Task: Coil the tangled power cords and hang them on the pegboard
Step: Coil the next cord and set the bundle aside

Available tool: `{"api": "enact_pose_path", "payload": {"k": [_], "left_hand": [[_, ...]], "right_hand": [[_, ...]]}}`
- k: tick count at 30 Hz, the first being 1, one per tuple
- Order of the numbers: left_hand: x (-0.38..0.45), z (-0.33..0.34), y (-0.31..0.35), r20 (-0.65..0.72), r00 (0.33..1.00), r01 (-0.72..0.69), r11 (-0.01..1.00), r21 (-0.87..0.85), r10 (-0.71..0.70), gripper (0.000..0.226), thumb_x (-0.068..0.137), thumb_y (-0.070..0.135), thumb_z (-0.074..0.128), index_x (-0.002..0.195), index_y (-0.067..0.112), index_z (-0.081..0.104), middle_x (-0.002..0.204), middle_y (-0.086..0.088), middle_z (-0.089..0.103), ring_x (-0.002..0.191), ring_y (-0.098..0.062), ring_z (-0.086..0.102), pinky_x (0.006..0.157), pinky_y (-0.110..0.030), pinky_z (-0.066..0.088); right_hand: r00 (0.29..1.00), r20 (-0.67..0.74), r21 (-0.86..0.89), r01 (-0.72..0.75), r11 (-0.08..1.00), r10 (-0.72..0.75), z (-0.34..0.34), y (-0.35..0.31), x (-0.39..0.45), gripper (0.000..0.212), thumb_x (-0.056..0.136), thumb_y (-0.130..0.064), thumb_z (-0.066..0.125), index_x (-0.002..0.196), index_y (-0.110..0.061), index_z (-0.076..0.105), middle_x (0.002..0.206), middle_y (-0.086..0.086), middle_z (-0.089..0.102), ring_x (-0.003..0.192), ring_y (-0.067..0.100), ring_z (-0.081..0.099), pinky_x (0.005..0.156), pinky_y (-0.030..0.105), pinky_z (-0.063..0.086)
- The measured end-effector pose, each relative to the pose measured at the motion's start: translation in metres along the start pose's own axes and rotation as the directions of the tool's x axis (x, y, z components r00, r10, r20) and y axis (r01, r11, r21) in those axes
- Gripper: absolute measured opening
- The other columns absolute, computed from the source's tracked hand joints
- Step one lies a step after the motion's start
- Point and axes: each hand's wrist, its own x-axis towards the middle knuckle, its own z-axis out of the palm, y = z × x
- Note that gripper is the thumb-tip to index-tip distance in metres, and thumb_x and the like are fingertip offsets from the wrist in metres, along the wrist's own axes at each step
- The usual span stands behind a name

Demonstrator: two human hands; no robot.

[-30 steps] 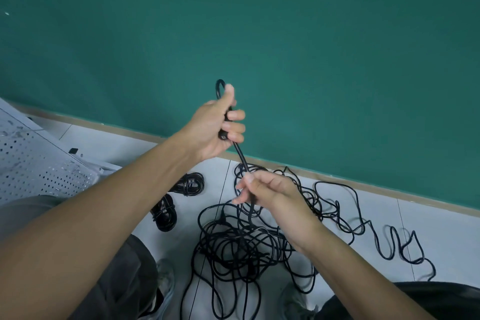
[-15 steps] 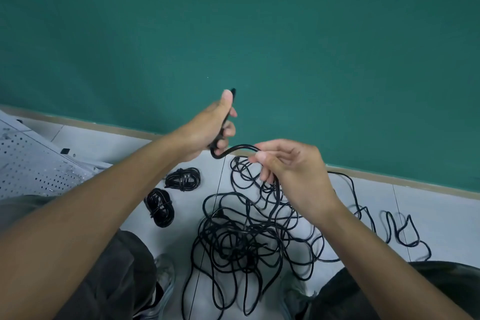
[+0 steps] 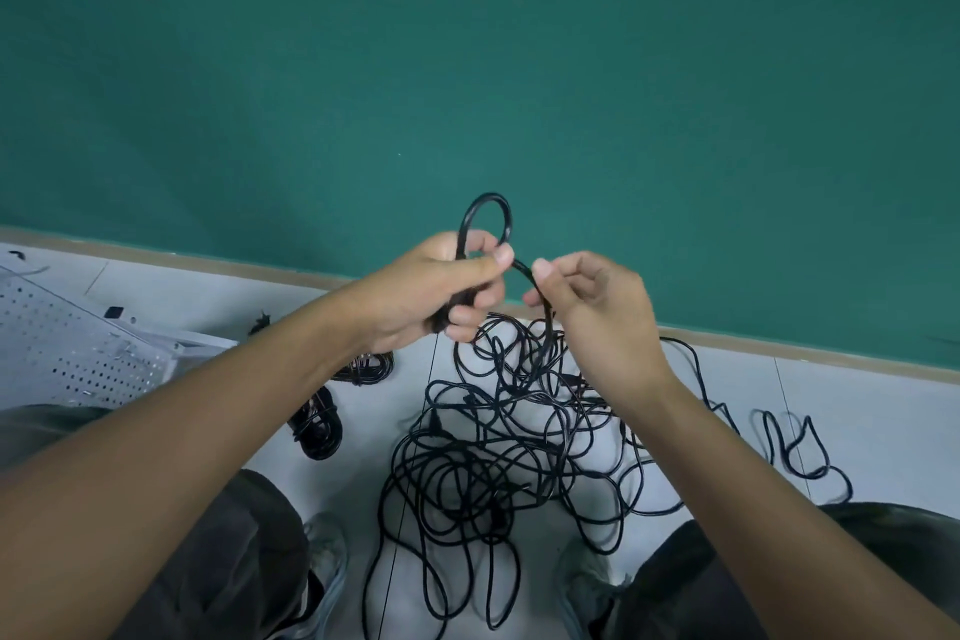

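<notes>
black tangled cords (image 3: 498,452) on floor, white pegboard (image 3: 67,348) lying left

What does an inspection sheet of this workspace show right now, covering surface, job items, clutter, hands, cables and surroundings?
Surface: pale tiled floor, seams visible.
Job's things: tangled black cords heaped on the floor between the feet; two coiled bundles lying left of the heap; white pegboard lying at far left, nothing seen hanging on it.
Clutter: nothing seen.
Hands: left hand grips a small cord loop standing above the fist; right hand pinches the same cord just beside it.
Cables: one strand trails off to the right across the floor.
Surroundings: green wall with tan baseboard; grey shoes and dark trousers at bottom.
</notes>
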Motion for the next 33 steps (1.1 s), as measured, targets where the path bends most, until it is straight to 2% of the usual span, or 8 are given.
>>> {"api": "enact_pose_path", "payload": {"k": [2,4,6,9,15,21,29,33], "left_hand": [[0.000,-0.006,0.007,-0.046,0.998,-0.050,0.996,-0.073,0.047,0.024,0.098,0.031,0.053,0.085,0.014,0.042,0.065,-0.001,0.049,0.049,-0.011,0.035,0.046,-0.022,0.034],[0.000,-0.010,0.011,-0.071,0.994,-0.087,0.993,-0.083,0.081,0.025,0.098,0.032,0.052,0.084,0.014,0.040,0.067,-0.005,0.055,0.050,-0.013,0.040,0.050,-0.024,0.039],[0.000,-0.009,0.012,-0.093,0.993,-0.080,0.995,-0.065,0.074,0.024,0.098,0.034,0.052,0.089,0.012,0.046,0.073,-0.009,0.066,0.056,-0.016,0.055,0.056,-0.026,0.050],[0.001,-0.004,0.013,-0.100,0.995,-0.017,1.000,0.006,0.017,0.033,0.108,0.031,0.043,0.112,0.002,0.057,0.097,-0.019,0.077,0.087,-0.026,0.077,0.078,-0.027,0.062],[0.002,-0.003,0.004,-0.128,0.989,-0.048,0.978,0.203,0.075,0.038,0.110,0.025,0.044,0.120,-0.007,0.063,0.107,-0.016,0.074,0.112,-0.026,0.072,0.102,-0.039,0.056],[0.002,0.010,-0.003,0.019,0.998,-0.056,0.994,0.093,0.055,0.037,0.109,0.024,0.045,0.135,0.001,0.058,0.133,-0.013,0.068,0.123,-0.028,0.067,0.113,-0.040,0.047],[0.001,0.018,-0.008,0.093,0.996,-0.020,0.981,0.195,0.002,0.036,0.098,0.036,0.052,0.114,0.007,0.068,0.104,-0.004,0.077,0.100,-0.020,0.073,0.094,-0.039,0.054],[-0.001,0.015,-0.002,0.071,0.997,0.002,0.977,0.213,-0.018,0.036,0.097,0.038,0.053,0.076,0.011,0.065,0.073,-0.008,0.067,0.086,-0.026,0.073,0.091,-0.048,0.051]], "right_hand": [[0.991,0.126,0.021,-0.057,0.998,0.054,0.002,0.005,-0.001,0.015,0.101,-0.024,0.063,0.094,-0.012,0.068,0.091,0.000,0.077,0.086,0.013,0.068,0.075,0.007,0.046],[0.983,0.174,0.008,-0.068,0.998,0.065,0.007,0.008,-0.004,0.006,0.099,-0.016,0.065,0.094,-0.014,0.068,0.092,0.003,0.075,0.088,0.011,0.067,0.082,0.013,0.047],[0.993,0.111,0.015,-0.039,0.999,0.037,0.009,0.011,-0.005,0.010,0.096,-0.009,0.068,0.088,-0.015,0.068,0.085,0.005,0.074,0.081,0.010,0.068,0.082,0.020,0.053],[0.999,0.011,0.141,-0.047,0.989,0.045,0.008,0.009,-0.004,0.017,0.095,-0.003,0.070,0.085,-0.018,0.070,0.075,-0.002,0.073,0.082,0.022,0.075,0.079,0.031,0.061],[0.994,-0.104,0.325,0.011,0.946,0.024,0.005,-0.006,-0.001,0.016,0.092,-0.003,0.073,0.092,-0.019,0.074,0.083,0.000,0.074,0.083,0.019,0.077,0.074,0.030,0.063],[0.995,-0.098,0.393,0.035,0.919,0.004,0.003,-0.018,0.002,0.011,0.091,0.003,0.072,0.095,-0.008,0.071,0.070,-0.005,0.073,0.081,0.026,0.078,0.067,0.040,0.064],[0.992,-0.123,0.226,0.024,0.974,0.004,0.015,-0.012,-0.002,0.012,0.097,-0.007,0.068,0.101,-0.012,0.078,0.095,0.009,0.075,0.073,0.014,0.076,0.056,0.026,0.060],[0.977,-0.101,-0.095,0.179,0.979,-0.188,0.011,-0.003,0.005,0.016,0.099,-0.014,0.066,0.106,-0.015,0.080,0.104,-0.002,0.068,0.092,0.016,0.071,0.081,0.029,0.060]]}}
